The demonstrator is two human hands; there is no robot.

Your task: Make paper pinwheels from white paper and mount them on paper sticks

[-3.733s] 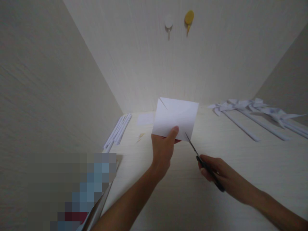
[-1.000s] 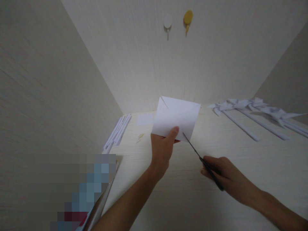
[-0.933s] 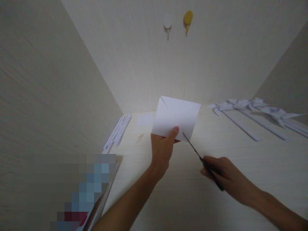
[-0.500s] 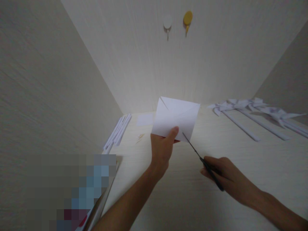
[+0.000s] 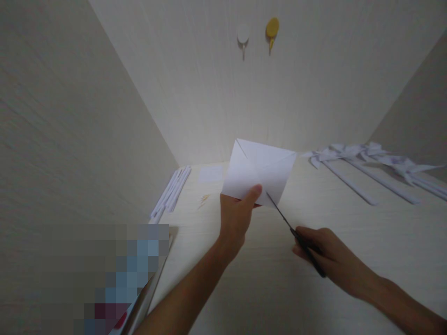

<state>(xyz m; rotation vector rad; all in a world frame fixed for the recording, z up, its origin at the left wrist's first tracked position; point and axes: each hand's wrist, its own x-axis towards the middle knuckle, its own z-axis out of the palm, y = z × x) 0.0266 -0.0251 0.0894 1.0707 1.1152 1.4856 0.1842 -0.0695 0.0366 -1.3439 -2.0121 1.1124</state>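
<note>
A white sheet of paper [image 5: 260,165] is held up over the table, with slits running in from its corners and faint crease lines. My left hand [image 5: 237,211] grips its lower left edge, thumb on top and fingers underneath, mostly hidden. My right hand [image 5: 324,253] is closed round the dark handles of a pair of scissors [image 5: 291,228]. The thin blades reach onto the paper near its lower right corner, close to my left thumb. Whether the blades are apart cannot be made out.
Several paper pinwheels on white sticks [image 5: 349,177] lie at the right. Rolled paper sticks [image 5: 176,188] are stacked at the left, beside a flat paper square [image 5: 210,174] and small pins [image 5: 203,200]. A white hook [image 5: 243,35] and a yellow hook [image 5: 272,28] are on the wall.
The paper has shifted slightly to the right and turned a little in my left hand. The scissors stay at nearly the same place on its lower right part.
</note>
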